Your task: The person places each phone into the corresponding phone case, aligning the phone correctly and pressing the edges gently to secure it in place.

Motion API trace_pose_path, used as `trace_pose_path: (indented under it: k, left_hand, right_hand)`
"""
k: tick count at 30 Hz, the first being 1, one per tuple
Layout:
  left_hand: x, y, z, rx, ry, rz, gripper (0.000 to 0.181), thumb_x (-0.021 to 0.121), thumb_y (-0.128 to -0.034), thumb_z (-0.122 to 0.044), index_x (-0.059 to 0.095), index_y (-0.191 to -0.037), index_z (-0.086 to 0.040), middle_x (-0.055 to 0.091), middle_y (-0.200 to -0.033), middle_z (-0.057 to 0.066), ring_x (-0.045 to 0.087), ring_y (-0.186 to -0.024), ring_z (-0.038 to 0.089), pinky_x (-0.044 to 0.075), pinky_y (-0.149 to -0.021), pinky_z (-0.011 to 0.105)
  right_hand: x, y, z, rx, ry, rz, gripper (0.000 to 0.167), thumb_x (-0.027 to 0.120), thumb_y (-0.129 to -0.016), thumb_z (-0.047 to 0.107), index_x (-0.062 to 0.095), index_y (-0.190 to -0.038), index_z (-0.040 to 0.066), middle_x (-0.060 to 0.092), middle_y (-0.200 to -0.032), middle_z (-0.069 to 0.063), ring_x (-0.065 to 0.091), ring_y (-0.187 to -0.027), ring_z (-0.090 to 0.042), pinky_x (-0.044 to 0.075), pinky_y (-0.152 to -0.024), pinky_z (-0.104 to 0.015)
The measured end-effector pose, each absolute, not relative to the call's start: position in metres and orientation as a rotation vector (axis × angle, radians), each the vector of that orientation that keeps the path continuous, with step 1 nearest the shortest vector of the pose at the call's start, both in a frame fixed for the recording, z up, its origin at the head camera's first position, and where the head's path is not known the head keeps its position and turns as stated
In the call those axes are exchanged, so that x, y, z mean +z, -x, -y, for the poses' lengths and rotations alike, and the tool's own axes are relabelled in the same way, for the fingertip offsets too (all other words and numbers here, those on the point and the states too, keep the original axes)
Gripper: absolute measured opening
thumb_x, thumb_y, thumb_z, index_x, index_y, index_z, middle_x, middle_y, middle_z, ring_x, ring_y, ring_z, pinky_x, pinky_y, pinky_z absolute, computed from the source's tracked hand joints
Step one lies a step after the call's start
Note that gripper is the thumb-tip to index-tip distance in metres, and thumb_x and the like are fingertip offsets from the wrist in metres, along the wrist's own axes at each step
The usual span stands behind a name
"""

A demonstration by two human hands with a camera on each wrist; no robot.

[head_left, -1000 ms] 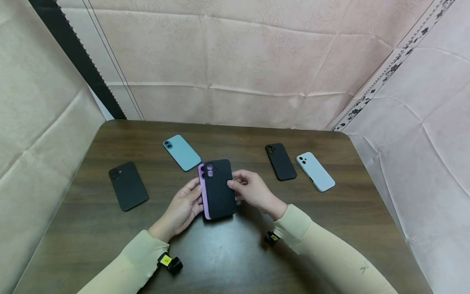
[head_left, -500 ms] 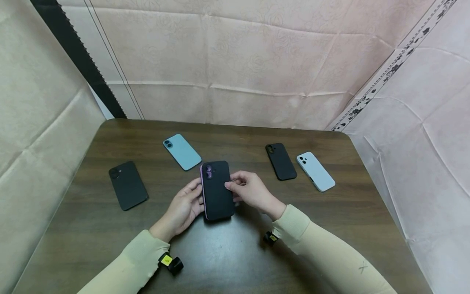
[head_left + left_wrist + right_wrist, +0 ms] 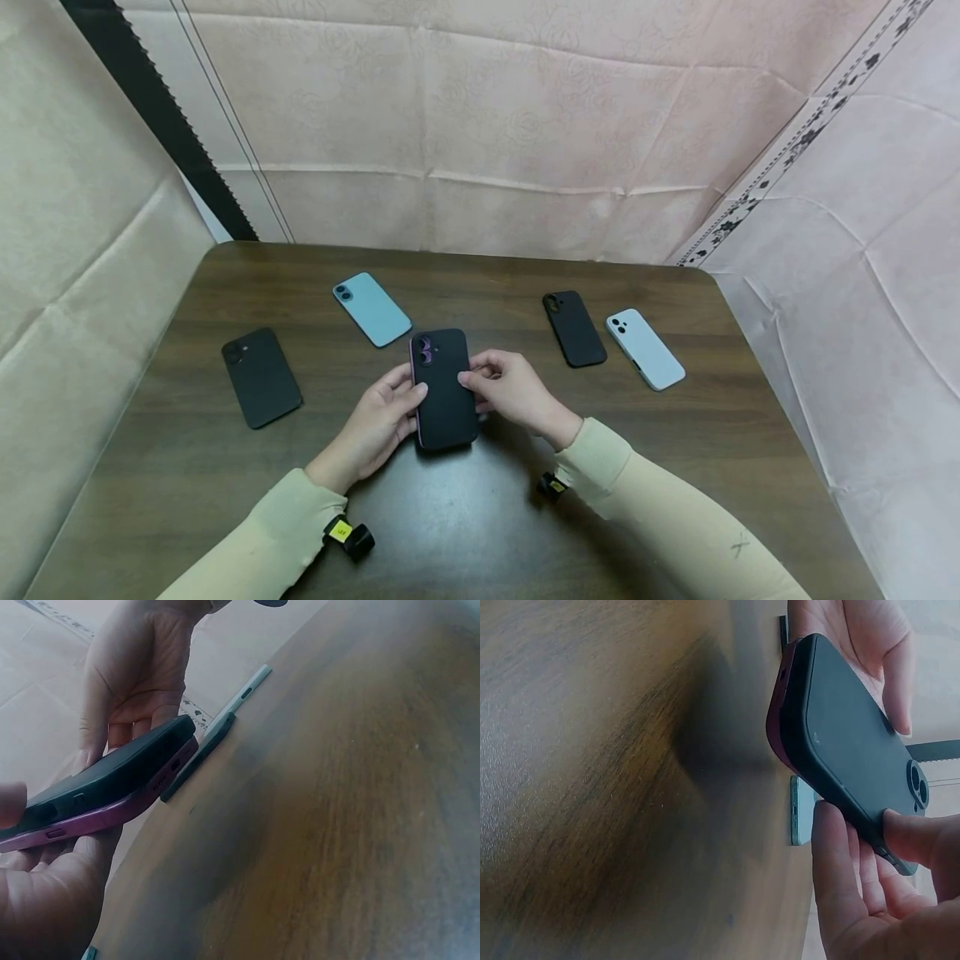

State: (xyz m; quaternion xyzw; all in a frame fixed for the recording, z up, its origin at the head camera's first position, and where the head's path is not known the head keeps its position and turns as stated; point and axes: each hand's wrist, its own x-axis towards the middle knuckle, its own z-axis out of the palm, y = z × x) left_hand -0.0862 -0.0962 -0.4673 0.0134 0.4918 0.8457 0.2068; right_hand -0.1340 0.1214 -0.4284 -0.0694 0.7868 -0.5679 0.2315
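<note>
Above the table's middle, a black case (image 3: 446,392) lies over a purple phone (image 3: 94,820), the two held together; the purple shows through the case's camera opening and as a thin strip on its left. The left hand (image 3: 377,423) grips the left edge, thumb on the black case and fingers underneath. On the right edge, the right hand (image 3: 517,390) pinches the black case between thumb and fingers. In the left wrist view the purple phone sits below the black case, its side uncovered. The right wrist view shows the purple edge (image 3: 780,720) beneath the case's end.
On the wooden table (image 3: 187,500) lie a dark phone (image 3: 262,379) at left, a light blue one (image 3: 372,310) behind the hands, and a black case (image 3: 573,329) beside a pale blue phone or case (image 3: 645,350) at right. Cloth hangs around the table.
The black case has shifted left over the purple phone, leaving only a thin purple strip. The left thumb has moved onto the black case's face.
</note>
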Motion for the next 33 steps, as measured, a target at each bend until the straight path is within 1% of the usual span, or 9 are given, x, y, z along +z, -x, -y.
trace_pose_path:
  k: [7, 11, 21, 27, 29, 33]
  left_hand:
    - [-0.468, 0.085, 0.095, 2.345, -0.029, -1.393, 0.055, 0.06, -0.0974, -0.022, 0.035, -0.145, -0.01, 0.045, -0.144, 0.012, 0.049, -0.127, 0.028, 0.046, -0.096, 0.044]
    - [-0.468, 0.085, 0.095, 2.341, -0.024, -1.396, 0.053, 0.06, -0.0976, -0.021, 0.036, -0.144, -0.011, 0.046, -0.144, 0.012, 0.05, -0.126, 0.028, 0.046, -0.095, 0.044]
    - [-0.469, 0.086, 0.095, 2.341, -0.014, -1.401, 0.053, 0.058, -0.0985, -0.023, 0.035, -0.145, -0.011, 0.045, -0.144, 0.011, 0.049, -0.127, 0.026, 0.046, -0.096, 0.043]
    - [-0.47, 0.086, 0.095, 2.342, -0.025, -1.405, 0.052, 0.057, -0.0992, -0.022, 0.035, -0.145, -0.011, 0.045, -0.145, 0.012, 0.049, -0.127, 0.027, 0.046, -0.096, 0.043]
    - [-0.47, 0.086, 0.095, 2.341, -0.027, -1.405, 0.052, 0.056, -0.0995, -0.022, 0.035, -0.145, -0.01, 0.045, -0.144, 0.012, 0.049, -0.127, 0.027, 0.046, -0.096, 0.043]
    - [-0.47, 0.085, 0.094, 2.333, -0.032, -1.404, 0.051, 0.056, -0.0997, -0.021, 0.035, -0.145, -0.01, 0.046, -0.143, 0.013, 0.05, -0.126, 0.028, 0.046, -0.095, 0.044]
  right_hand:
    - [-0.427, 0.133, -0.121, -1.562, 0.181, -2.158, 0.022, 0.069, -0.092, 0.022, 0.066, -0.108, 0.007, 0.064, -0.092, -0.014, 0.066, -0.077, -0.025, 0.057, -0.071, -0.046]
    - [-0.427, 0.132, -0.121, -1.566, 0.179, -2.16, 0.021, 0.07, -0.091, 0.02, 0.066, -0.108, 0.007, 0.064, -0.092, -0.014, 0.067, -0.077, -0.024, 0.057, -0.07, -0.045]
    - [-0.427, 0.133, -0.12, -1.572, 0.157, -2.139, 0.022, 0.069, -0.092, 0.019, 0.065, -0.11, 0.006, 0.063, -0.096, -0.014, 0.067, -0.08, -0.025, 0.057, -0.07, -0.044]
    - [-0.408, 0.127, -0.118, -1.558, 0.158, -2.126, 0.022, 0.065, -0.094, 0.012, 0.062, -0.113, 0.0, 0.062, -0.099, -0.019, 0.066, -0.084, -0.029, 0.056, -0.075, -0.048]
    - [-0.4, 0.125, -0.117, -1.564, 0.167, -2.129, 0.023, 0.063, -0.095, 0.011, 0.061, -0.113, -0.002, 0.061, -0.099, -0.02, 0.066, -0.084, -0.03, 0.056, -0.074, -0.047]
    - [-0.392, 0.123, -0.117, -1.583, 0.156, -2.133, 0.023, 0.062, -0.095, 0.011, 0.06, -0.114, -0.003, 0.061, -0.1, -0.022, 0.065, -0.086, -0.032, 0.056, -0.074, -0.045]
